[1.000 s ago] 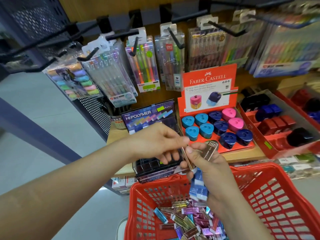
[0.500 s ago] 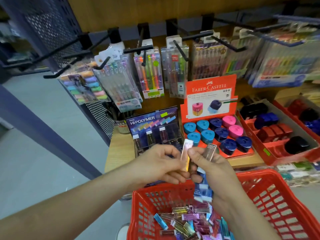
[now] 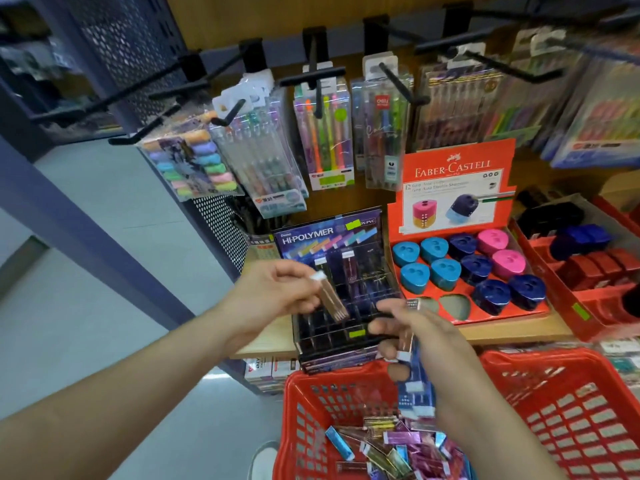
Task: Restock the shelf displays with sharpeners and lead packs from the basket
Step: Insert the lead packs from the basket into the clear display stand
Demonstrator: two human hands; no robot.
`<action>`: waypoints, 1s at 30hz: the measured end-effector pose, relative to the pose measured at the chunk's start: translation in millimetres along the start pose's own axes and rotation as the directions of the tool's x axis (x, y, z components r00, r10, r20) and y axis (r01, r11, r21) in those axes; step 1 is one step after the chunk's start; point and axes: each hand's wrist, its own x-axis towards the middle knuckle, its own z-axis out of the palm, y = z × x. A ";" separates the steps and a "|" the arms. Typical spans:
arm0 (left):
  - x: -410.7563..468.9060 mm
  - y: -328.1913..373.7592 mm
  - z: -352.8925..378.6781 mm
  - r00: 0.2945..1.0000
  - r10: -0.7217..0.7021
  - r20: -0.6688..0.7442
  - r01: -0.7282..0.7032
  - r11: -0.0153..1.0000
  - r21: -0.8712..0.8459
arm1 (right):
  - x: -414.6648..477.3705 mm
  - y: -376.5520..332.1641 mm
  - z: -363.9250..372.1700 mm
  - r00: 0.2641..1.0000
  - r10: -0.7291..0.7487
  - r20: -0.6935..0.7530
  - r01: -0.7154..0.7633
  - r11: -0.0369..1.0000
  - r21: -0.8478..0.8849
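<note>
My left hand [image 3: 273,296] pinches one copper-coloured lead pack [image 3: 330,296] by its white cap, over the dark Hi-Polymer lead display [image 3: 341,289]. A few packs stand in that display's back row. My right hand [image 3: 412,337] grips a stack of lead packs [image 3: 414,379], mostly blue, above the red basket [image 3: 571,414]. Many loose lead packs [image 3: 391,448] lie in the basket's bottom. The red Faber-Castell sharpener tray [image 3: 460,271] to the right holds blue, navy and pink sharpeners, with two bare slots at its front.
Pen and highlighter packs [image 3: 322,133] hang from black hooks [image 3: 398,81] above the wooden shelf [image 3: 512,329]. More red trays of sharpeners [image 3: 588,265] stand on the right. Grey floor and a blue upright lie to the left. A shoe [image 3: 263,459] shows beside the basket.
My left hand has drawn one lead pack away from the right hand's stack and lifted it up and left over the display. The view has shifted closer to the shelf.
</note>
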 end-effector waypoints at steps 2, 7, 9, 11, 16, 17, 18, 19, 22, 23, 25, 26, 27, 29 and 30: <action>11.2 -0.4 -25.7 0.983 0.048 -0.177 -0.042 0.998 0.038 | 3.1 1.0 -5.3 0.994 0.083 0.068 -0.092 0.983 0.157; 23.1 -10.6 -52.1 0.934 0.124 -0.335 -0.064 0.981 0.185 | 24.4 19.7 -35.3 0.983 0.030 0.181 -0.034 0.999 0.021; 24.8 -15.6 -47.8 0.938 0.148 -0.314 -0.083 0.974 0.211 | 19.8 19.4 -31.0 0.975 0.007 0.223 0.008 0.998 -0.064; 28.1 -19.6 -44.2 0.932 0.180 -0.315 -0.106 0.965 0.238 | 14.1 16.2 -15.7 0.976 0.036 0.213 -0.040 0.999 0.015; 36.7 -24.7 -37.5 0.924 0.240 -0.298 -0.119 0.920 0.374 | 5.5 15.6 -7.7 0.967 0.031 0.254 -0.050 0.996 0.068; 38.8 -25.9 -38.0 0.919 0.254 -0.300 -0.117 0.905 0.409 | 3.0 13.8 -4.9 0.973 0.036 0.228 -0.049 0.997 0.054; 40.1 -26.3 -38.9 0.915 0.271 -0.300 -0.114 0.884 0.453 | -0.4 13.2 -4.1 0.979 0.037 0.203 -0.045 0.998 0.037; 41.2 -26.3 -40.4 0.911 0.288 -0.294 -0.110 0.858 0.501 | -3.9 13.2 -4.0 0.984 0.029 0.175 -0.033 0.999 0.023; 42.0 -27.4 -41.5 0.912 0.329 -0.246 -0.122 0.789 0.602 | -11.4 11.1 -1.2 0.994 0.005 0.111 -0.008 1.000 0.028; 42.2 -28.2 -39.9 0.911 0.345 -0.227 -0.133 0.765 0.629 | -11.4 11.0 -0.3 0.995 -0.005 0.095 0.002 0.999 0.040; 42.5 -29.3 -35.8 0.902 0.386 -0.194 -0.148 0.697 0.702 | -11.8 9.0 1.6 0.998 -0.023 0.059 0.021 0.999 0.027; 42.9 -29.7 -33.7 0.895 0.407 -0.182 -0.150 0.659 0.737 | -11.9 8.5 2.7 0.998 -0.032 0.046 0.031 0.999 0.027; 43.7 -29.9 -32.9 0.888 0.427 -0.171 -0.149 0.618 0.772 | -11.3 8.6 3.1 0.999 -0.038 0.036 0.037 0.999 0.038; 44.9 -29.9 -31.5 0.880 0.455 -0.136 -0.148 0.535 0.832 | -10.0 9.0 4.1 1.000 -0.024 -0.001 0.024 0.996 0.085; 45.2 -30.6 -30.1 0.882 0.458 -0.113 -0.147 0.495 0.856 | -9.3 8.9 4.3 1.000 -0.005 -0.018 0.007 0.993 0.115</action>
